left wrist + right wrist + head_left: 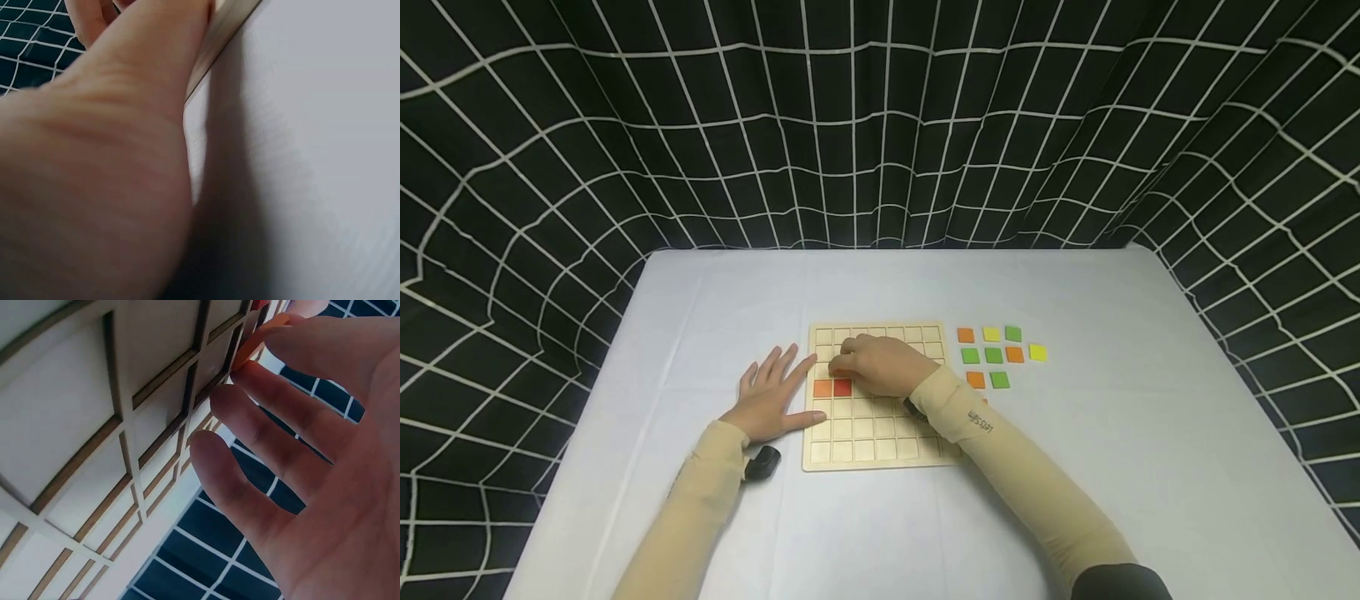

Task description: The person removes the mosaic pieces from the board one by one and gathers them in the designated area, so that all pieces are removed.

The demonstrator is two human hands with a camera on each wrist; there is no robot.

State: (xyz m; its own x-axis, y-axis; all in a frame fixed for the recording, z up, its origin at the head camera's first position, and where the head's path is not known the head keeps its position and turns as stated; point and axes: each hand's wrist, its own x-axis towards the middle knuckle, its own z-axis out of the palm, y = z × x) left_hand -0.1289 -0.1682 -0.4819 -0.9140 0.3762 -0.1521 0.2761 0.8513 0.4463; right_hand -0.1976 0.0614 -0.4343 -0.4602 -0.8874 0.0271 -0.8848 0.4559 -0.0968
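A square wooden grid board (865, 451) lies on the table. An orange tile (823, 389) and a red tile (842, 388) fill two neighbouring cells near its left side. Over the board, my right hand (887, 364) pinches another orange tile (255, 345) between thumb and index finger. That tile is tilted at the cells just behind the red one; the hand covers most of it in the head view. My left hand (767, 404) is spread with straight fingers at the board's left edge, thumb and index fingertip touching its rim.
Right of the board lie loose tiles in rough rows: several orange (1015, 355), several green (994, 356) and two yellow (1037, 352). My right sleeve (1015, 450) partly hides one more orange tile. A black curtain with white grid lines (880, 125) surrounds the white table (700, 292).
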